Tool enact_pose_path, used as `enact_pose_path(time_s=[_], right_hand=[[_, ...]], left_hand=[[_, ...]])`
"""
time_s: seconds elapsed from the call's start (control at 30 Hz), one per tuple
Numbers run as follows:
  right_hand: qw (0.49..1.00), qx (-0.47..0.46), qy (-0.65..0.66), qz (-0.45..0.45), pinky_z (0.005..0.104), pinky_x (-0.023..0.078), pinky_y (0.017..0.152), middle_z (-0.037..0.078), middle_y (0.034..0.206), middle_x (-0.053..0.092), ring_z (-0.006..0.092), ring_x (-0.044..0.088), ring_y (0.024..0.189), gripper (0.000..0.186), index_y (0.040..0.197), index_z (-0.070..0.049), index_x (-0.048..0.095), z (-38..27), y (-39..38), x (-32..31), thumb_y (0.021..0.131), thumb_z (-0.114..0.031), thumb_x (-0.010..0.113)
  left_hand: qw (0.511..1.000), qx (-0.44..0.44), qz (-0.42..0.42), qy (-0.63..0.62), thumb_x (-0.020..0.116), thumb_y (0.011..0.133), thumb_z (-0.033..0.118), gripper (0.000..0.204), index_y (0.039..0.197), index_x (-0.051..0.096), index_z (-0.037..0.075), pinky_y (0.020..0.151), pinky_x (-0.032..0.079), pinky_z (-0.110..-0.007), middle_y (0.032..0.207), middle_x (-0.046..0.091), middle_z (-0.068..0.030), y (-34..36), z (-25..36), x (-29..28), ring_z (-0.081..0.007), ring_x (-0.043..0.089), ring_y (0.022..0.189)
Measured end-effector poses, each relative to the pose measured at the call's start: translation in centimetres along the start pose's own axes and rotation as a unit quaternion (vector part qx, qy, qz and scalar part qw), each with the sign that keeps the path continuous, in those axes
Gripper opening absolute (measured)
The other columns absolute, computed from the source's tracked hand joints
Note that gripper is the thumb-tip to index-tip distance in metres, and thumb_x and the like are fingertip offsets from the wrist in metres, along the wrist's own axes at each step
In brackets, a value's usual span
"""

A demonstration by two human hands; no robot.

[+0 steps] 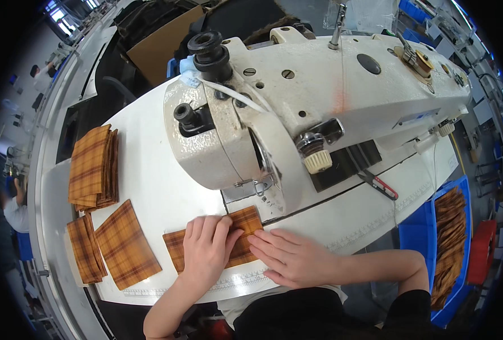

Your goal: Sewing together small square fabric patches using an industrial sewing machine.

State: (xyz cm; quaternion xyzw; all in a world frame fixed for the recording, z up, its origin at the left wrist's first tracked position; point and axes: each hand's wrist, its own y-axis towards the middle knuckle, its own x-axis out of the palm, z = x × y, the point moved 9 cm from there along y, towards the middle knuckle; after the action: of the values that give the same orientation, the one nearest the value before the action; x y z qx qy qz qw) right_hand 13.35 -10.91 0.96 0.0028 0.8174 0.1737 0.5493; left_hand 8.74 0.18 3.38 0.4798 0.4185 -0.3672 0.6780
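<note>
An orange-brown plaid fabric piece [244, 221] lies on the white table in front of the sewing machine's head [217, 136]. My left hand [204, 249] rests over its middle, fingers curled, with thumb and forefinger pinching the cloth. From the right, my right hand [296, 258] holds the piece's right edge at its fingertips, fingers bent and close together. Part of the cloth is hidden under my left hand. The machine's needle area [260, 186] is just beyond the piece, apart from my fingers.
At left lie a thick plaid fabric stack [93, 164], a smaller stack [85, 249] and a single plaid piece [127, 246]. Red-handled thread snips [382, 185] lie right of the machine. A blue bin [424, 229] of plaid pieces stands at right. A printed ruler [370, 226] follows the table's front edge.
</note>
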Motion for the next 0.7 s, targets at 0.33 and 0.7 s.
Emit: enact_pose_path(time_s=[0.33, 0.7], right_hand=[[0.995, -0.033, -0.035, 0.093, 0.0338, 0.047, 0.092, 0.014, 0.116, 0.060, 0.0229, 0.057, 0.103, 0.041, 0.114, 0.006, 0.062, 1.2, -0.2, -2.4, 0.083, -0.022, 0.065], [0.993, -0.042, -0.074, 0.077, 0.0305, 0.047, 0.083, 0.014, 0.117, 0.060, 0.0208, 0.056, 0.098, 0.030, 0.097, 0.002, 0.065, 1.9, 0.5, -2.4, 0.082, -0.024, 0.066]], left_hand=[[0.977, 0.019, -0.044, -0.209, 0.068, 0.072, -0.008, 0.043, 0.114, 0.065, 0.001, 0.088, 0.050, -0.040, 0.114, 0.061, -0.0117, 0.6, -0.1, 2.2, -0.0324, 0.056, 0.104], [0.969, -0.012, -0.106, -0.222, 0.061, 0.073, -0.010, 0.046, 0.117, 0.067, 0.002, 0.094, 0.050, -0.038, 0.125, 0.063, -0.0103, 0.5, 0.2, 2.9, -0.0302, 0.058, 0.111]])
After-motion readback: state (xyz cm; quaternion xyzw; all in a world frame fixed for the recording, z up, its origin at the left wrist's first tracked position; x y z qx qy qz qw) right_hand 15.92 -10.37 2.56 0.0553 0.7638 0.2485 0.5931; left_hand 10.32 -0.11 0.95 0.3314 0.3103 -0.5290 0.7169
